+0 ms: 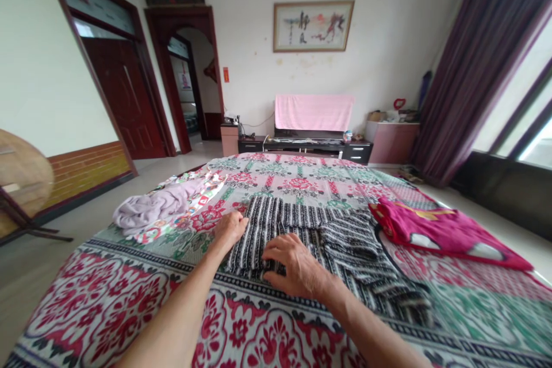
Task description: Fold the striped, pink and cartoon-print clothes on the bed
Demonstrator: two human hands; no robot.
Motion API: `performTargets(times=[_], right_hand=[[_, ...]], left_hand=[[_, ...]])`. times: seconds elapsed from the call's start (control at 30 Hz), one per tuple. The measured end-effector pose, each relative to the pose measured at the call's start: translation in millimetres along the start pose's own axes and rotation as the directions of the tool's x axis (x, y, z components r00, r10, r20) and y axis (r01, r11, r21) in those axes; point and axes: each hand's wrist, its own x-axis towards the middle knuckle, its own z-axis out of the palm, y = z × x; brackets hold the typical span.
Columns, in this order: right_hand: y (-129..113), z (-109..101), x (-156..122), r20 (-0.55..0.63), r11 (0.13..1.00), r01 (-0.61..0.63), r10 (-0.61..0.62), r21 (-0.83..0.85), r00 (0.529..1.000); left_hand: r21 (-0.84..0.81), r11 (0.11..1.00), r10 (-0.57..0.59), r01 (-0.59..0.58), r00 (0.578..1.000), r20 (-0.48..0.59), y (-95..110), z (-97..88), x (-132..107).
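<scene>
A black-and-white striped garment [310,230] lies partly folded on the bed's flower-patterned cover [129,299]. My left hand [230,227] rests at the garment's left edge with its fingers curled onto the cloth. Flat on the folded near part of the garment lies my right hand [291,264], fingers spread and pressing down. Both forearms reach in from the bottom of the view.
A pale lilac cloth [150,207] is bunched on the bed at the left. A magenta garment [444,230] lies at the right. Behind the bed stand a low TV cabinet with a pink towel [314,112], dark doors at the left and purple curtains [470,69] at the right.
</scene>
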Motion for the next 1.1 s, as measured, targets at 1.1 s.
performTargets(times=[1.1], right_hand=[[-4,-4,4,0.052,0.970,-0.122,0.114,0.212,0.992]], left_hand=[[-0.097,0.995,0.002,0.011,0.991,0.131,-5,-4.6,6]])
